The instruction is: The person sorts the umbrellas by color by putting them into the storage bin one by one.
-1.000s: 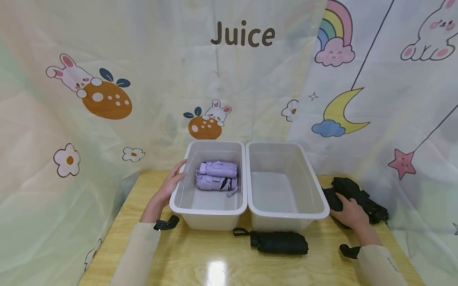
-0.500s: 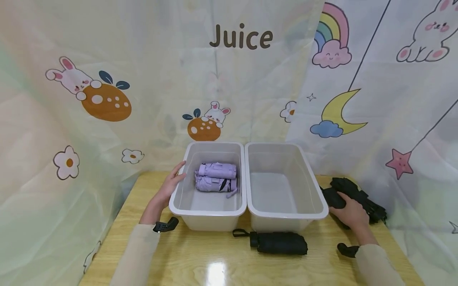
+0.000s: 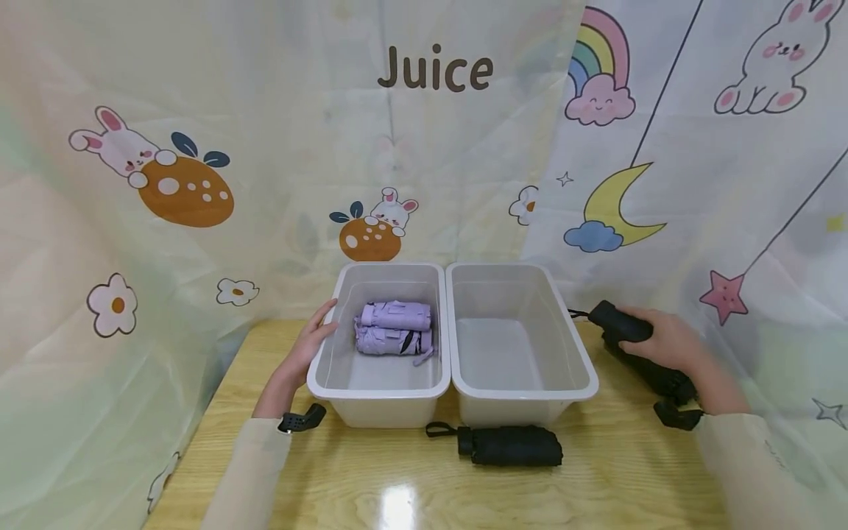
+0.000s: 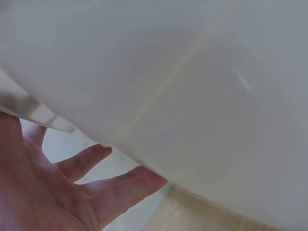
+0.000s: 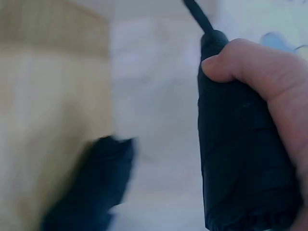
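Observation:
My right hand grips a folded black umbrella beside the right bin, its wrist strap pointing toward the bin. In the right wrist view the thumb lies along this umbrella near its strap end. Another dark folded umbrella, blurred there, lies by the table edge below it. My left hand touches the outer left side of the left bin, fingers extended against the rim. Two folded lilac umbrellas lie side by side in that bin.
A second pale bin stands against the left one, with nothing seen inside. In front of it a black folded umbrella lies on the wooden table. A printed curtain hangs close behind and at both sides.
My right hand has lifted the black umbrella from the pile on the right, raising and turning it so its strap shows. My left hand stays at the bin. The head view has shifted slightly.

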Demonstrator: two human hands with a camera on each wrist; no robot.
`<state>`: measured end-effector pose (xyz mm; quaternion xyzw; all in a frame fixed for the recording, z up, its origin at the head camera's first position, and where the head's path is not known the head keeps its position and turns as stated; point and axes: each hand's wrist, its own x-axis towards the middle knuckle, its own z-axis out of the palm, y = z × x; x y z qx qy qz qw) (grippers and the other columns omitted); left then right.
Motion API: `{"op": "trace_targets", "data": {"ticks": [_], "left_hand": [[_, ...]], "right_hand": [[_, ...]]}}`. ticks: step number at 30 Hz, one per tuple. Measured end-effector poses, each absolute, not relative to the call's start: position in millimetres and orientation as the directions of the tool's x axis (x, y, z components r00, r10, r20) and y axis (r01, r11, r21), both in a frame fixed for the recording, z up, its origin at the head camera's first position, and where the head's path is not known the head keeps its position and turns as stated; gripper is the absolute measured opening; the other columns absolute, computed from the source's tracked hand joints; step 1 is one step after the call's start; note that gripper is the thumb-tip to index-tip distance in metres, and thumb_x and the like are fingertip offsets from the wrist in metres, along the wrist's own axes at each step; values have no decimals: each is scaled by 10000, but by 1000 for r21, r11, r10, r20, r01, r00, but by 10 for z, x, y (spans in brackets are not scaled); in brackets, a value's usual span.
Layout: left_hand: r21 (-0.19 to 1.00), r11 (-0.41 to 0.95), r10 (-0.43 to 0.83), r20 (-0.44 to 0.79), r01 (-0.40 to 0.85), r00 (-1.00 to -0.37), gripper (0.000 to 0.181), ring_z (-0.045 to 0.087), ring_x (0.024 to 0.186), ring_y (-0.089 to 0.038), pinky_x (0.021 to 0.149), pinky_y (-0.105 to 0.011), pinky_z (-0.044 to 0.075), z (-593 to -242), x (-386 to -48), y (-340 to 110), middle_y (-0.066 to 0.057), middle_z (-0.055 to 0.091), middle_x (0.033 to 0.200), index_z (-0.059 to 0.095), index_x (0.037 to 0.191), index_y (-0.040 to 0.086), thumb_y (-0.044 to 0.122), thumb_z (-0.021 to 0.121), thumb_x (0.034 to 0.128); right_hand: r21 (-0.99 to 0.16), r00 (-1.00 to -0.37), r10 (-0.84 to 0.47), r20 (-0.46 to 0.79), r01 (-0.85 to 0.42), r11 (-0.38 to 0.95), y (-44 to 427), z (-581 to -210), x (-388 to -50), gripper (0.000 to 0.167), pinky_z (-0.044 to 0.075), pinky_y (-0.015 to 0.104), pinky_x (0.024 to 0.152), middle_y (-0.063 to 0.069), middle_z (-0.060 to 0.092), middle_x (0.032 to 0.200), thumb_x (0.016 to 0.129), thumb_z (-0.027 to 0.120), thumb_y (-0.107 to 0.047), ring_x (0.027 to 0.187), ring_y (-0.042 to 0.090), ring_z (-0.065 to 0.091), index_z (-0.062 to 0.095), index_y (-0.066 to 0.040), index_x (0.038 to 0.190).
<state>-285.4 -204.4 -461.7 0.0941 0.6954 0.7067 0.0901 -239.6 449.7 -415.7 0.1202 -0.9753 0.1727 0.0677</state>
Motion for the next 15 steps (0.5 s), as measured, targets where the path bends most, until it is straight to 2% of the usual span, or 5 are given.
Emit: {"op": "trace_targets", "data": {"ticks": [3,9,15], "left_hand": [[1000,-19,256,13,8,-967,584,338,1286,-516,956,-637,382,-4617,-2837,-2045,-238,220,1540,141,1572,221,240,412,1055],[1000,-22,252,10,5,-968,581,336,1294,-504,967,-637,372,-4628,-2834,-2059,-228,221,1544,142,1571,209,230,410,1056],[999,-32,250,16,9,-968,580,332,1295,-510,967,-638,371,-4664,-2857,-2053,-226,222,1544,158,1569,222,232,420,1052]], "right_hand": [[-257,-951,-245,190,-289,922,4372,-3873,-2451,739,474,541,744,295,561,1258,801,793,-367,987,392,564,508,-43,1401],[-257,-934,-323,151,-352,900,3990,-3368,-2596,724,471,466,696,245,576,1241,813,789,-328,907,322,547,492,-72,1423],[-211,-913,-386,130,-405,889,3561,-3090,-2796,680,444,396,638,170,614,1194,792,803,-322,819,255,537,544,-153,1398]]}}
